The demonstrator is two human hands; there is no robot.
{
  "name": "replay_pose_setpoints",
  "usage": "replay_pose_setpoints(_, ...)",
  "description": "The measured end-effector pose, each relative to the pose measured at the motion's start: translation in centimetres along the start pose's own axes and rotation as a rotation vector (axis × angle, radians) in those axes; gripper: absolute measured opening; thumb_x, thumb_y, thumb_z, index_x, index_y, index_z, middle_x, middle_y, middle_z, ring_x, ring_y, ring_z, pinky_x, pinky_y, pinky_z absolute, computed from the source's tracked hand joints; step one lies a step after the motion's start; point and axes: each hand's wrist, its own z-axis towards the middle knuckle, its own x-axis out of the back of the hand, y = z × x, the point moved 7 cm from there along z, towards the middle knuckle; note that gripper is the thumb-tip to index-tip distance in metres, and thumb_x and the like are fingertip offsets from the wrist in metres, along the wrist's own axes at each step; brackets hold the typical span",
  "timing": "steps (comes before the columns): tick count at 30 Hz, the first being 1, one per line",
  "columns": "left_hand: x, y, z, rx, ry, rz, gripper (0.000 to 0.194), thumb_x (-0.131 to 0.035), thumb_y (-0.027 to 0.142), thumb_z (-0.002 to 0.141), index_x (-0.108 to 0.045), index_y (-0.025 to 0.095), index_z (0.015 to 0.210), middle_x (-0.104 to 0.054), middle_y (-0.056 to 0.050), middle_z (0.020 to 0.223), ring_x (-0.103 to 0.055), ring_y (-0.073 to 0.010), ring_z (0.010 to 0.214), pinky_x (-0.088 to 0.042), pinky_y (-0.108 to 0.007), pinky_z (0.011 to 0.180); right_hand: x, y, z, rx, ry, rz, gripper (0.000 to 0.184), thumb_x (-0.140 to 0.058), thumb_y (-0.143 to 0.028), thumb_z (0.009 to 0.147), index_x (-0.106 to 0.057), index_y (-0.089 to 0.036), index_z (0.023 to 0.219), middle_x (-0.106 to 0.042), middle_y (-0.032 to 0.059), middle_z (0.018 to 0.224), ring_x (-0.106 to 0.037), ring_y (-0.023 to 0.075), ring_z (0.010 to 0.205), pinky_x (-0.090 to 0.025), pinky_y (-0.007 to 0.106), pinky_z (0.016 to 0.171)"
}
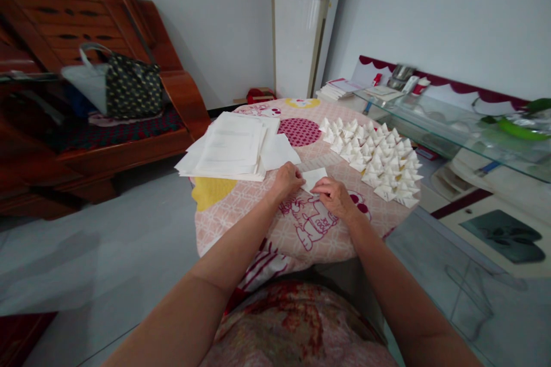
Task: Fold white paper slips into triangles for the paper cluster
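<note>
A small folded piece of white paper (315, 176) lies on the patterned tablecloth (267, 221) between my hands. My left hand (287, 179) pinches its left edge, the fingers closed and bent downward. On the paper's lower right side, my right hand (334, 195) grips the edge with curled fingers. A stack of white sheets (232, 146) rests beyond my left hand, with some loose sheets fanned to its right. To the right stand several rows of folded white paper boats (379, 155), close together with their points up.
A glass-topped cabinet (456, 132) borders the table's right side, carrying cups, papers and a green dish (523, 128). At left is a wooden bench (176, 97) with a dark patterned bag (133, 85). A white standing air conditioner (297, 34) is behind the table.
</note>
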Motion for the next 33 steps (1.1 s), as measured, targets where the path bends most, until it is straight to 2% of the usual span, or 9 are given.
replay_pose_setpoints(11, 0.2, 0.4, -0.2, 0.014, -0.035, 0.008, 0.004, -0.07, 0.015, 0.076, -0.071, 0.013, 0.072, -0.069, -0.003, 0.071, -0.064, -0.0152, 0.072, -0.047, -0.024, 0.068, -1.3, -1.5, 0.8, 0.017, -0.122, -0.306, 0.036, -0.05, -0.004, 0.086, -0.082, -0.022, 0.088, -0.061, 0.0078, 0.083, -0.053, 0.0214, 0.082, -0.043, 0.031, 0.074)
replay_pose_setpoints(19, 0.2, 0.4, -0.1, 0.015, -0.032, 0.01, 0.005, -0.071, 0.015, 0.075, -0.071, 0.014, 0.071, -0.069, -0.003, 0.071, -0.064, -0.0162, 0.074, -0.047, -0.025, 0.069, -1.3, -1.4, 0.8, 0.022, -0.144, -0.319, 0.033, -0.05, -0.006, 0.088, -0.078, -0.02, 0.077, -0.062, 0.0081, 0.084, -0.055, 0.0211, 0.082, -0.044, 0.032, 0.075)
replay_pose_setpoints(24, 0.2, 0.4, -0.1, 0.001, -0.024, 0.014, 0.005, -0.072, 0.015, 0.076, -0.071, 0.013, 0.072, -0.068, -0.003, 0.073, -0.064, -0.0162, 0.075, -0.048, -0.025, 0.071, -1.0, -0.9, 0.2, 0.048, -0.116, -0.265, 0.03, -0.052, -0.005, 0.084, -0.077, -0.019, 0.074, -0.067, 0.0086, 0.086, -0.059, 0.0215, 0.083, -0.046, 0.032, 0.075)
replay_pose_setpoints(28, 0.2, 0.4, -0.1, -0.005, -0.016, 0.014, 0.005, -0.072, 0.015, 0.076, -0.071, 0.012, 0.072, -0.069, -0.004, 0.074, -0.063, -0.0155, 0.074, -0.047, -0.025, 0.071, -0.5, -0.8, 0.0, 0.083, -0.035, -0.188, 0.03, -0.051, -0.004, 0.082, -0.074, -0.019, 0.07, -0.069, 0.0077, 0.083, -0.062, 0.0205, 0.08, -0.049, 0.032, 0.076)
replay_pose_setpoints(31, 0.2, 0.5, -0.2, -0.007, -0.02, 0.021, 0.005, -0.072, 0.016, 0.077, -0.071, 0.013, 0.073, -0.069, -0.003, 0.074, -0.063, -0.0152, 0.073, -0.047, -0.025, 0.07, -0.2, -1.0, 0.0, 0.115, 0.048, -0.154, 0.033, -0.05, -0.002, 0.082, -0.078, -0.02, 0.08, -0.074, 0.0088, 0.098, -0.066, 0.0216, 0.092, -0.052, 0.034, 0.084)
replay_pose_setpoints(33, 0.3, 0.5, -0.2, -0.006, -0.019, 0.03, 0.005, -0.07, 0.016, 0.078, -0.072, 0.013, 0.074, -0.07, -0.004, 0.074, -0.063, -0.0152, 0.073, -0.047, -0.024, 0.071, -0.4, -1.1, 0.1, 0.134, 0.058, -0.15, 0.033, -0.051, -0.002, 0.082, -0.079, -0.02, 0.086, -0.075, 0.0101, 0.108, -0.066, 0.0229, 0.1, -0.052, 0.036, 0.091)
